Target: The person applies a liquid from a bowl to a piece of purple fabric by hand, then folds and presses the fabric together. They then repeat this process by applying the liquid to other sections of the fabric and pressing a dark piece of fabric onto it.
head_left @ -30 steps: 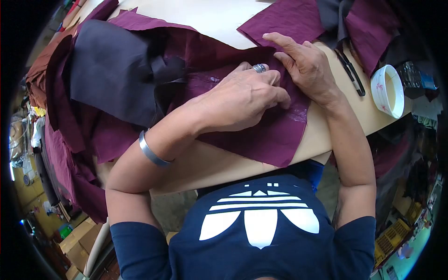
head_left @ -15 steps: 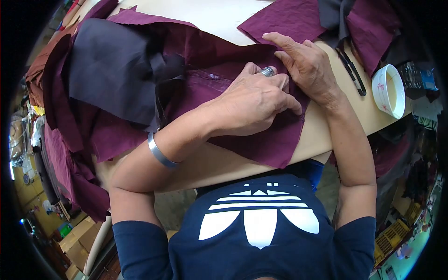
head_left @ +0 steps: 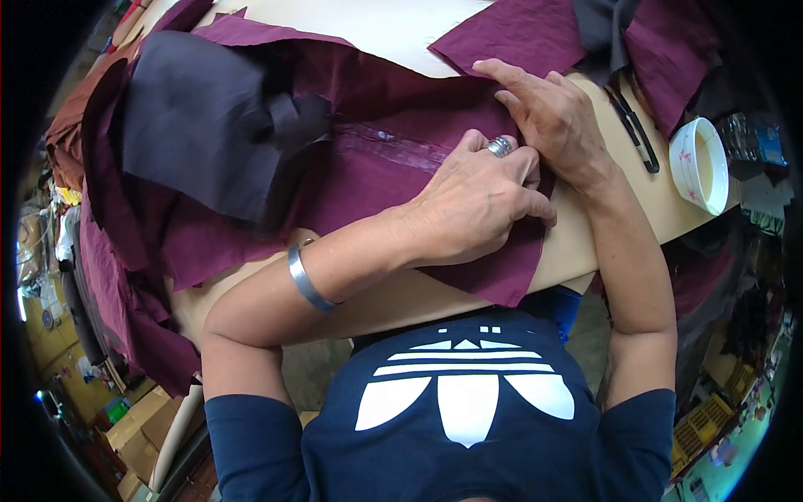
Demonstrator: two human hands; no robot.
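A maroon cloth point(head_left: 376, 176) lies on the table under both hands, with a wet, shiny streak point(head_left: 393, 146) running across it. My left hand point(head_left: 481, 197), with a ring on one finger, rests on the cloth at the right end of this streak. Its fingers are curled, and their tips and whatever they may hold are hidden beneath. My right hand point(head_left: 565, 121) lies on the cloth's right end, index finger and thumb stretched out and apart, gripping nothing visible. A dark grey cloth piece point(head_left: 201, 125) covers the left part of the maroon cloth.
Beside my right forearm are a black pen-like tool point(head_left: 637, 134) and a white bowl point(head_left: 687, 163) holding cream-coloured liquid. More maroon cloth point(head_left: 510, 38) lies at the back right. A plastic bottle point(head_left: 753, 138) is beyond the bowl. The table's front edge point(head_left: 335, 322) runs before my body.
My left hand has slid slightly right and down over the cloth, uncovering more of the shiny streak. My right hand has barely moved.
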